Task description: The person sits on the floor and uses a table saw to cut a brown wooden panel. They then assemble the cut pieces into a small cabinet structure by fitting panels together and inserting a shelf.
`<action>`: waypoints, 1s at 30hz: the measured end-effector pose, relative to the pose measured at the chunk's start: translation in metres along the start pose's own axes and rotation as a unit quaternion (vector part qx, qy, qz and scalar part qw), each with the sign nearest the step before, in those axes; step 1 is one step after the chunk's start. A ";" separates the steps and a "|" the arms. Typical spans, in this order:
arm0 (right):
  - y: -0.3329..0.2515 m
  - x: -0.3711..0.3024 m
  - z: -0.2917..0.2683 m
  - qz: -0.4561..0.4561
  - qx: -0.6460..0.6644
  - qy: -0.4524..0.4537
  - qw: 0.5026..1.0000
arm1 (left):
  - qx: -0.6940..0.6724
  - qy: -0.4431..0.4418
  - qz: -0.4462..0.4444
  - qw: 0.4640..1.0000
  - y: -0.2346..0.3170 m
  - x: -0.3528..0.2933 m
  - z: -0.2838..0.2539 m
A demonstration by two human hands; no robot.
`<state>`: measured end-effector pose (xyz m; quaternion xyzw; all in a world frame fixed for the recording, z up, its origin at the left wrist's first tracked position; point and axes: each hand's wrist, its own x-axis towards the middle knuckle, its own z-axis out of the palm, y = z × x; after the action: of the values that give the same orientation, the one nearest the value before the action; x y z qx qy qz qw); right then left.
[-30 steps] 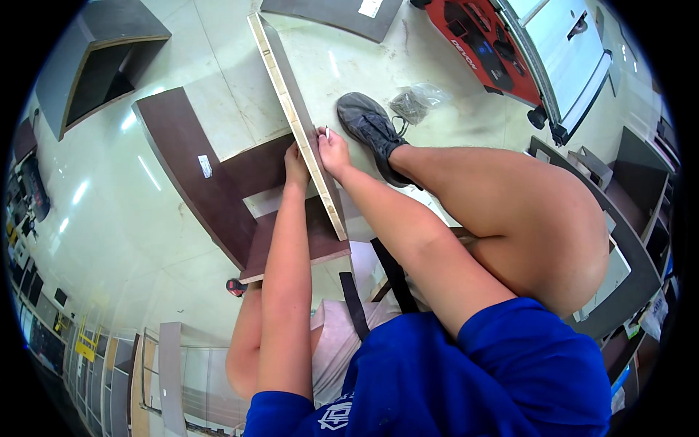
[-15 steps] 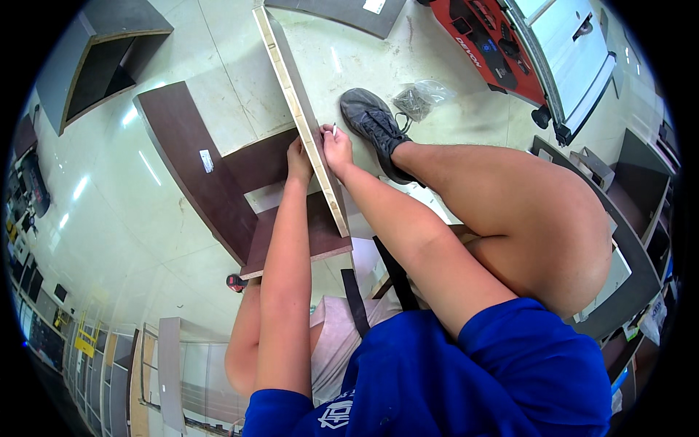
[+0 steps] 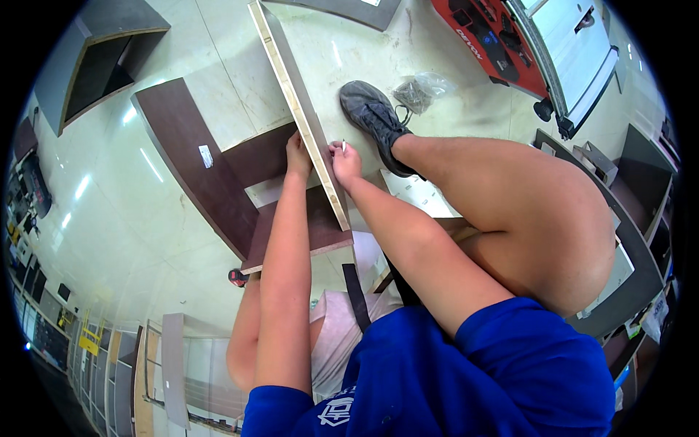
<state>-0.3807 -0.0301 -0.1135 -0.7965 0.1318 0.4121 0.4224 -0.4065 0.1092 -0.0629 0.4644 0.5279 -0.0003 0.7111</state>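
An upright board point(image 3: 300, 116) with a pale, raw wood edge stands between my hands, joined to a dark brown furniture frame point(image 3: 178, 127) on the floor. My left hand point(image 3: 297, 156) is on the board's left face, fingers curled in close to it; their tips are partly hidden, and what they grip cannot be made out. On the other side, my right hand point(image 3: 347, 164) is closed in a pinch near the board's right face. A small, thin white piece point(image 3: 344, 146) sticks up from its fingers, too small to identify.
A clear plastic bag of small metal hardware point(image 3: 413, 95) lies beyond my shoe point(image 3: 370, 116). A red machine point(image 3: 495, 44) stands at the far right, a dark grey cabinet point(image 3: 87, 62) at the far left. A red and black tape measure point(image 3: 237, 277) lies near my left leg.
My right hand has shifted slightly right and nearer, a little off the board, still holding the small white piece. My left hand stays at the board's left face.
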 end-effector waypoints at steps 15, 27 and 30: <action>-0.025 -0.021 -0.011 0.010 -0.116 0.062 0.991 | 0.009 0.022 0.012 1.000 -0.006 -0.001 0.003; -0.021 -0.018 -0.009 0.013 -0.118 0.049 0.992 | 0.028 0.005 0.033 0.999 -0.023 0.009 -0.004; -0.023 -0.019 -0.009 0.010 -0.126 0.050 0.991 | 0.021 0.012 0.033 0.999 -0.028 0.011 -0.005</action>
<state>-0.3745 -0.0258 -0.0830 -0.8615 0.1076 0.3895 0.3076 -0.4189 0.1023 -0.0897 0.4965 0.5206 0.0170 0.6944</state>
